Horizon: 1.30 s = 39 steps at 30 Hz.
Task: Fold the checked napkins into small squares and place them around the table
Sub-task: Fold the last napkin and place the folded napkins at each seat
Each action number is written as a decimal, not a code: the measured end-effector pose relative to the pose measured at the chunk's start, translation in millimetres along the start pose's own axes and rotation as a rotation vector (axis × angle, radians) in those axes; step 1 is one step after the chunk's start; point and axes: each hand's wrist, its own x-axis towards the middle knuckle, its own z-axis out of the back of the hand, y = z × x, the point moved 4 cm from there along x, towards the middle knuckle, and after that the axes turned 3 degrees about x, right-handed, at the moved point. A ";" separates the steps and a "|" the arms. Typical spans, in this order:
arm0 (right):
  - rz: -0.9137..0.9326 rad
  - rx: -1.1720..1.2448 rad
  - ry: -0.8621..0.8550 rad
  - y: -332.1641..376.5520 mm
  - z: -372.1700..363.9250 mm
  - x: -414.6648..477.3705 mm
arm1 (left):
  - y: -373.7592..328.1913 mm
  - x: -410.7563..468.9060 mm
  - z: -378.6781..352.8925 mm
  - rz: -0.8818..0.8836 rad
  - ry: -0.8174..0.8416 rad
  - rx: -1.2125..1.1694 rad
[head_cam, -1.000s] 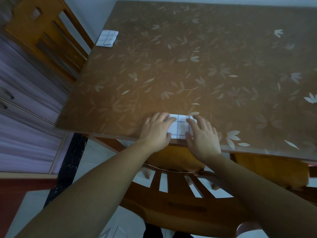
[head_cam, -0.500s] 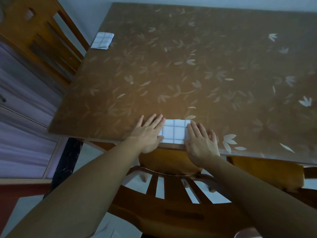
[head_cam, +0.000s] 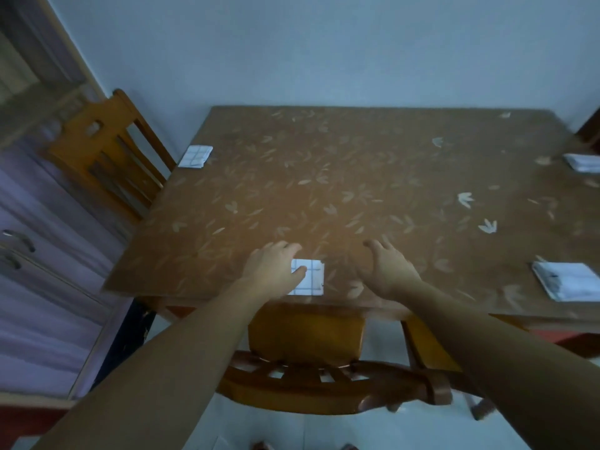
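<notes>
Now my right hand (head_cam: 389,271) has come off the folded checked napkin (head_cam: 310,277) and hangs slack at its 3 o'clock, my left hand (head_cam: 276,271) merely resting loose on its 9 o'clock edge at the 6 o'clock rim of the table (head_cam: 357,177), so I judge this one placed

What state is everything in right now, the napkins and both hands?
left hand: open, resting on near napkin.
right hand: open, touching no napkin.
near napkin: folded square, lying flat.
far-left napkin: folded, lying flat.
right napkin: folded, lying flat.
far-right napkin: folded, partly out of frame.
</notes>
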 end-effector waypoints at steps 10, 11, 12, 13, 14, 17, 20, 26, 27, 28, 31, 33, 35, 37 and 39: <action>-0.076 -0.070 -0.161 -47.4 64.1 -121.1 | -54.9 -70.0 50.0 -0.065 -0.093 0.027; -0.091 -0.059 -0.174 -51.3 65.0 -139.4 | -63.1 -80.0 51.2 -0.083 -0.096 0.022; -0.102 -0.049 -0.188 -55.9 64.8 -157.4 | -71.4 -89.9 52.4 -0.102 -0.099 0.022; -0.116 -0.043 -0.197 -60.8 64.3 -176.0 | -79.7 -100.4 53.4 -0.120 -0.101 0.022; -0.130 -0.042 -0.200 -65.8 62.7 -192.9 | -87.2 -110.9 54.1 -0.134 -0.104 0.015; -0.172 -0.049 -0.200 -77.2 61.8 -238.3 | -110.2 -142.4 53.0 -0.182 -0.113 -0.013; -0.178 -0.098 -0.226 -90.4 66.0 -273.1 | -134.2 -168.9 53.6 -0.224 -0.134 -0.011; -0.207 -0.149 -0.293 -139.0 84.7 -332.4 | -183.6 -202.7 51.3 -0.242 -0.139 0.009; -0.214 -0.147 -0.297 -151.0 88.6 -341.4 | -195.7 -207.3 51.0 -0.238 -0.138 0.016; -0.221 -0.142 -0.299 -164.3 92.2 -350.2 | -210.2 -212.4 50.8 -0.234 -0.139 0.018; -0.223 -0.118 -0.335 -208.1 105.3 -377.8 | -263.8 -228.4 47.9 -0.226 -0.159 0.011; -0.211 -0.090 -0.351 -238.4 116.1 -397.0 | -302.4 -239.2 41.3 -0.205 -0.162 -0.014; -0.201 -0.070 -0.362 -270.4 126.3 -415.1 | -338.5 -248.3 31.0 -0.196 -0.156 -0.009; -0.200 -0.051 -0.355 -301.8 135.5 -429.6 | -368.7 -253.6 22.0 -0.184 -0.152 0.002; -0.208 -0.040 -0.353 -329.3 146.2 -437.4 | -393.2 -255.6 15.7 -0.174 -0.150 0.002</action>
